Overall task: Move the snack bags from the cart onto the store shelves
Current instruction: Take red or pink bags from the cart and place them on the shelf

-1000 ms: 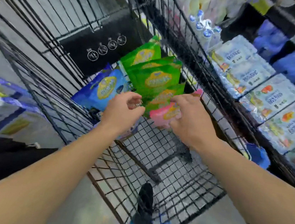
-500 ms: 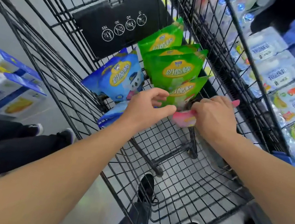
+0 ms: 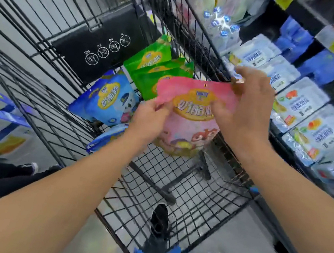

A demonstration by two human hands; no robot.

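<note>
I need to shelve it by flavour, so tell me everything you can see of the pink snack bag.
The pink snack bag is a glossy, soft pouch with a yellow oval label, cartoon figures below and a small hang hole at its top. It is held upright above the cart, front facing the camera. The left hand pinches its left edge, the right hand its upper right corner.

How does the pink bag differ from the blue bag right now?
The pink bag is held up above the cart floor by both hands, left and right; the blue bag sits untouched in the cart, leaning on its back wall. Pink shows a reddish cartoon figure, blue a white capped one. Both carry a yellow oval logo.
</note>
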